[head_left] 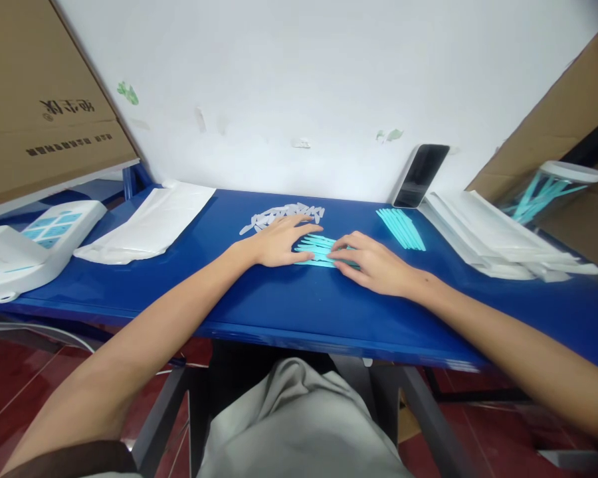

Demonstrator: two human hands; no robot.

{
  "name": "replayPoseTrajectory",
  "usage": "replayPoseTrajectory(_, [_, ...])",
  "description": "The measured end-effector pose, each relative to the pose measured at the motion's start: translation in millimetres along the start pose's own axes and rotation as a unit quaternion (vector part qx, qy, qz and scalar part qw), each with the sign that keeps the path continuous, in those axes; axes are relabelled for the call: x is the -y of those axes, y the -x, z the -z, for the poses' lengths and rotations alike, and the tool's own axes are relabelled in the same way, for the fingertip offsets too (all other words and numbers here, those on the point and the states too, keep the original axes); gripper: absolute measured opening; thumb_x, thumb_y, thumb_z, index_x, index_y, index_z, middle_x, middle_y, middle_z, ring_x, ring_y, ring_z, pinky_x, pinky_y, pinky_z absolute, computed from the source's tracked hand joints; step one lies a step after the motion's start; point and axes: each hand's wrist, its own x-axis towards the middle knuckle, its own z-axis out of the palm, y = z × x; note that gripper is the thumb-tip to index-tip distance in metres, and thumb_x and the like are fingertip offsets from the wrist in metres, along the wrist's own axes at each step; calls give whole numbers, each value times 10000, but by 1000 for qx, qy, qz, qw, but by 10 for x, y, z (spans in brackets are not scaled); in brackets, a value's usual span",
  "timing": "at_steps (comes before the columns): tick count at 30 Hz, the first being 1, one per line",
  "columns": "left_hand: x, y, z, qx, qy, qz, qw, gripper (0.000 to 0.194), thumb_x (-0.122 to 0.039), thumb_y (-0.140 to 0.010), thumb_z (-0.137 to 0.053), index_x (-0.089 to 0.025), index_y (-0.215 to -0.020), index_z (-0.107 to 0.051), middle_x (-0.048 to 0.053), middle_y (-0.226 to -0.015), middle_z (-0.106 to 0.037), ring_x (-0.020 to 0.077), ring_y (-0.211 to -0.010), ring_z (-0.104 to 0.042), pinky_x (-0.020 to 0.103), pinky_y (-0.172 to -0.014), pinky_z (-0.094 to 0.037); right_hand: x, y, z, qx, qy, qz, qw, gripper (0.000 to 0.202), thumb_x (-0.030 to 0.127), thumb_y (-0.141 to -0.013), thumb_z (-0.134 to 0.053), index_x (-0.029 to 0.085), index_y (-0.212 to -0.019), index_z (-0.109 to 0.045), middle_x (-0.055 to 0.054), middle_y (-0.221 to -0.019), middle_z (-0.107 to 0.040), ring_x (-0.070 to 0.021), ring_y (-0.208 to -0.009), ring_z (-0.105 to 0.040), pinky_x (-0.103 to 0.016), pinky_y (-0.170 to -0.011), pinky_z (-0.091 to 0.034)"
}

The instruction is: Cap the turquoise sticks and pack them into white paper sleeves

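A loose row of thin turquoise sticks (316,245) lies on the blue table between my two hands. My left hand (282,240) is open, its fingers spread; the thumb touches the left ends of the sticks, while the fingers reach over their far side near a heap of small whitish translucent strips (279,214). At the right ends, my right hand (373,264) rests its bent, slightly parted fingertips on the sticks, gripping none that I can see. A second, neater bundle of turquoise sticks (401,229) lies beyond the right hand.
A phone (422,176) leans against the wall at the back. White plastic bags (147,222) lie left, and more packets (498,242) right, beside a clear cup (543,192) with turquoise sticks. A white device with blue panels (44,239) stands far left. Cardboard flanks both sides.
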Motion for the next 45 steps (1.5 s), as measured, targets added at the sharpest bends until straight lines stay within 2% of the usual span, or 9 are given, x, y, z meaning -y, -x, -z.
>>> replayPoseTrajectory(5, [-29, 18, 21, 28, 28, 15, 999, 861, -692, -923, -618, -255, -1629, -391, 179, -1734, -260, 424, -1591, -257, 613, -1264, -236, 8, -15, -12, 6, -9, -19, 1000, 363, 304, -1043, -478, 186, -1184, -792, -156, -1081, -703, -302, -992, -629, -488, -886, -543])
replayPoseTrajectory(12, [-50, -22, -30, 27, 56, 17, 998, 1028, -827, -801, -678, -256, -1615, -415, 198, -1707, -305, 437, -1561, -310, 581, -1242, -285, 10, -16, 84, 36, -95, -98, 990, 282, 313, -1007, -528, 203, -1070, -780, -121, -1033, -724, -281, -963, -667, -448, -870, -546])
replayPoseTrajectory(17, [-73, -21, -18, -2, 61, -10, 998, 958, -786, -769, -748, -236, -1525, -540, 188, -1663, -377, 419, -1518, -387, 550, -1225, -332, 52, 5, 137, 48, -124, -127, 983, 196, 318, -978, -568, 209, -986, -732, -91, -994, -737, -269, -949, -678, -432, -886, -536])
replayPoseTrajectory(23, [-156, 5, 6, -41, 26, -50, 998, 892, -727, -745, -820, -223, -1452, -616, 185, -1629, -431, 421, -1499, -417, 548, -1228, -336, 160, -19, 102, -4, -86, -102, 991, 286, 293, -1020, -522, 214, -1127, -775, -94, -932, -696, -258, -877, -650, -396, -787, -533])
replayPoseTrajectory(26, [-157, 12, -7, -40, 29, -53, 997, 893, -746, -767, -789, -215, -1462, -608, 192, -1628, -428, 422, -1497, -420, 542, -1220, -350, 196, -30, 79, -27, -32, -54, 998, 320, 277, -1031, -492, 201, -1092, -797, -129, -975, -683, -280, -917, -638, -423, -813, -537])
replayPoseTrajectory(29, [-152, 21, -13, -34, 36, -46, 998, 892, -759, -792, -753, -199, -1468, -598, 197, -1620, -433, 421, -1483, -434, 537, -1208, -365, 210, -27, 63, 1, -24, -36, 999, 326, 304, -1033, -505, 185, -1106, -800, -130, -978, -678, -269, -891, -656, -407, -785, -546])
replayPoseTrajectory(35, [-119, 34, 11, -51, 43, -59, 996, 614, -618, -989, -556, -175, -1407, -631, 183, -1537, -524, 354, -1409, -513, 481, -1176, -402, 231, -7, 101, 35, -82, -36, 995, 358, 382, -1046, -513, 213, -1175, -800, -117, -1030, -707, -257, -903, -687, -413, -805, -577])
replayPoseTrajectory(41, [52, 10, 18, -106, 10, -24, 994, 375, -406, -1010, -493, -172, -1146, -754, 105, -1132, -760, 264, -1027, -686, 385, -917, -493, 234, 28, 146, 38, -73, 21, 996, 306, 334, -1001, -592, 214, -1188, -802, -130, -1225, -734, -305, -1114, -696, -493, -997, -569])
replayPoseTrajectory(45, [98, 26, 67, -136, 7, 12, 991, 361, -365, -998, -475, -172, -896, -763, 63, -840, -756, 201, -732, -638, 331, -706, -424, 232, 28, 129, 40, -99, 14, 994, 313, 294, -1022, -537, 245, -1154, -817, -108, -1192, -759, -279, -1073, -728, -456, -968, -601])
